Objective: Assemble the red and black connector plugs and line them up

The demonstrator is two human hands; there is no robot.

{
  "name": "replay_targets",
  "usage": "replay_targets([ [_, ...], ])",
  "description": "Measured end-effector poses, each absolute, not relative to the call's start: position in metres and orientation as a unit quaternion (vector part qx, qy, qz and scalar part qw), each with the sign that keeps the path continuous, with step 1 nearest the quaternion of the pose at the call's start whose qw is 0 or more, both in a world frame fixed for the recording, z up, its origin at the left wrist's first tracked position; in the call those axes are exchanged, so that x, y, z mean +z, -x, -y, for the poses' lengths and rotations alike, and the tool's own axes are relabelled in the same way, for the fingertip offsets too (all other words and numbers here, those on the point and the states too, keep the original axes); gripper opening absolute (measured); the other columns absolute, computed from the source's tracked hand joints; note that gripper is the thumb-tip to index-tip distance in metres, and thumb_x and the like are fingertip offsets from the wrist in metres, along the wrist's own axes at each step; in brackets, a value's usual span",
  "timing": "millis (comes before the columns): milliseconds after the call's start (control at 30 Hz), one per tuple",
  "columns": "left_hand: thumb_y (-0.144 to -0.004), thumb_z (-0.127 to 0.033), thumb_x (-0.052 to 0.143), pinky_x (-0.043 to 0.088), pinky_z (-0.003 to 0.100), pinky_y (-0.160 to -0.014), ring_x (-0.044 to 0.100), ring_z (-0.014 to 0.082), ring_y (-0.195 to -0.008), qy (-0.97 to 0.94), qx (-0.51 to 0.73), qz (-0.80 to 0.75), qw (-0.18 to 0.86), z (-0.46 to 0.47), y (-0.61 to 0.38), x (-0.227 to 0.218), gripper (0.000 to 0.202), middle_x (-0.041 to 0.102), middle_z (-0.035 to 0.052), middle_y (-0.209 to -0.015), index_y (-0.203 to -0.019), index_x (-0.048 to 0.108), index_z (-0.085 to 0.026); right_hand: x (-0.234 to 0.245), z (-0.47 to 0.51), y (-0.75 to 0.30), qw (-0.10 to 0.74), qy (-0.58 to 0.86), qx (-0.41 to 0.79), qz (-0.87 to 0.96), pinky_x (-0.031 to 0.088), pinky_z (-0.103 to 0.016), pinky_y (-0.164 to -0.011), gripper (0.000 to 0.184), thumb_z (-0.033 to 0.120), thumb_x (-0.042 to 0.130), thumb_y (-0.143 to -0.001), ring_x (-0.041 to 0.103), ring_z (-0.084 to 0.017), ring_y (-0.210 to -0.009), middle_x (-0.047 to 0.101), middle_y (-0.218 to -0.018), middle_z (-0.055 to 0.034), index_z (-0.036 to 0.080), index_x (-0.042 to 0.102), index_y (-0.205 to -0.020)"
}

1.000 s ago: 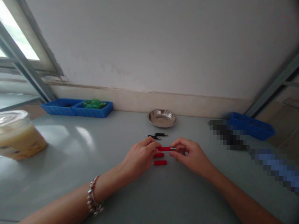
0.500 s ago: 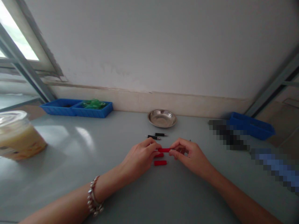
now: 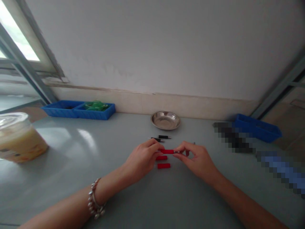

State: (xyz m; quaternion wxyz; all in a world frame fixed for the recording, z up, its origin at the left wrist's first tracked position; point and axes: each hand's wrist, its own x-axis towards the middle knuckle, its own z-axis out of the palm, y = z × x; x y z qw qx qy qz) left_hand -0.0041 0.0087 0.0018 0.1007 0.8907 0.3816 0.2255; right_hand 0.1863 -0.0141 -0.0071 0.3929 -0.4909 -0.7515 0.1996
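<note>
My left hand and right hand each pinch an end of a red sleeve above the worktop.

- 3 red sleeves: one held between the hands, two on the table
- 2 black pins, lying side by side
- 1 steel dish
- 2 blue trays
- 1 lidded drink cup
- 2 hands: left hand, right hand
- 1 bracelet
</note>
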Motion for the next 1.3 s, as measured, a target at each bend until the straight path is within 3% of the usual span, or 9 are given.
replay_targets([
  [167, -0.081, -0.009, 0.040, 0.046, 0.029, -0.070, 0.056, 0.0163, -0.077, -0.892, 0.220, -0.373, 0.128, -0.011, 0.005, 0.006, 0.020, 0.057, 0.0069, -0.090, -0.090, 0.057, -0.015, -0.007, 0.016, -0.188, 0.407, 0.436, 0.134, 0.791, 0.045, -0.025, -0.065, 0.008, 0.021, 0.055, -0.077, 0.060, -0.013, -0.069, 0.067, -0.074, -0.0010, 0.021, 0.061, -0.072],
  [900, -0.082, -0.020, 0.045, 0.041, 0.021, -0.061, 0.053, 0.0119, -0.066, -0.881, 0.124, -0.274, 0.364, -0.020, 0.018, 0.038, 0.019, 0.062, 0.0023, -0.072, -0.081, 0.061, -0.012, 0.001, 0.024, -0.187, 0.472, 0.230, 0.012, 0.851, 0.049, -0.028, -0.067, 0.016, 0.005, 0.050, -0.077, 0.059, -0.013, -0.074, 0.068, -0.086, -0.0050, 0.016, 0.058, -0.084],
  [1067, -0.081, -0.020, 0.045, 0.041, 0.022, -0.064, 0.054, 0.0130, -0.068, -0.875, 0.177, -0.312, 0.325, -0.021, 0.015, 0.034, 0.019, 0.064, 0.0035, -0.077, -0.084, 0.062, -0.012, 0.001, 0.023, -0.187, 0.458, 0.260, -0.025, 0.850, 0.049, -0.028, -0.069, 0.015, 0.003, 0.048, -0.077, 0.058, -0.014, -0.076, 0.067, -0.084, -0.0065, 0.015, 0.057, -0.082],
  [1233, -0.079, -0.025, 0.052, 0.038, 0.021, -0.056, 0.052, 0.0112, -0.059, -0.883, 0.198, -0.365, 0.218, -0.016, 0.012, 0.024, 0.017, 0.063, 0.0017, -0.074, -0.089, 0.062, -0.015, -0.004, 0.019, -0.186, 0.469, 0.300, -0.011, 0.830, 0.049, -0.026, -0.067, 0.012, 0.005, 0.053, -0.075, 0.059, -0.012, -0.071, 0.066, -0.077, -0.0049, 0.014, 0.057, -0.081],
  [1300, -0.080, -0.024, 0.051, 0.039, 0.021, -0.060, 0.054, 0.0115, -0.063, -0.893, 0.197, -0.359, 0.187, -0.015, 0.012, 0.021, 0.015, 0.064, 0.0013, -0.077, -0.088, 0.061, -0.016, -0.005, 0.019, -0.185, 0.471, 0.306, -0.002, 0.827, 0.049, -0.025, -0.067, 0.011, 0.006, 0.053, -0.075, 0.059, -0.012, -0.070, 0.066, -0.075, -0.0040, 0.015, 0.057, -0.080],
])
